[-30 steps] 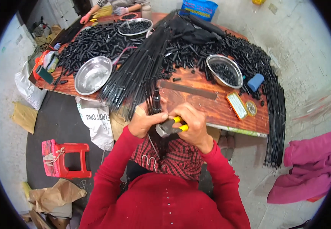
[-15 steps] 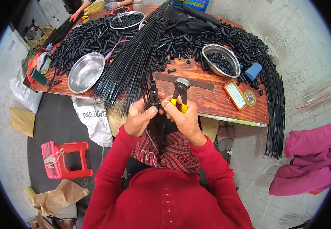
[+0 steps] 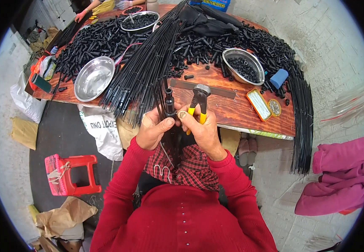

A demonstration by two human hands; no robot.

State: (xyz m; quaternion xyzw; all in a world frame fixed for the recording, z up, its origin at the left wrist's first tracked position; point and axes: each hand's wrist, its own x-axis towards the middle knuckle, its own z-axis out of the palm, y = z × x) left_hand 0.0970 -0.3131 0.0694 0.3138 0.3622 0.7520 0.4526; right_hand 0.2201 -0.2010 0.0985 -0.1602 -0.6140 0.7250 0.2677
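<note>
Just in front of the table's near edge, my left hand (image 3: 153,129) is closed around a black tubular fitting (image 3: 169,103), held upright, with several thin black rods beside it. My right hand (image 3: 205,132) grips yellow-handled end-cutting pincers (image 3: 200,101), their metal head pointing up and away from me. The thumb and forefinger of that hand also pinch at the fitting's lower end, close to the left fingertips. What lies between those fingertips is too small to make out. Behind my hands, a large bundle of thin black rods (image 3: 142,67) slants across the table.
Heaps of black tubular parts (image 3: 94,46) cover much of the wooden table (image 3: 219,111). An empty metal bowl (image 3: 94,80) stands left, a bowl of small black rings (image 3: 243,67) right, near an orange-rimmed tin (image 3: 258,104). A red stool (image 3: 73,174) is at lower left. Another person's gloved hand (image 3: 81,16) reaches in far left.
The pincers' head has tilted very slightly to the right. My hands keep nearly the same place and hold.
</note>
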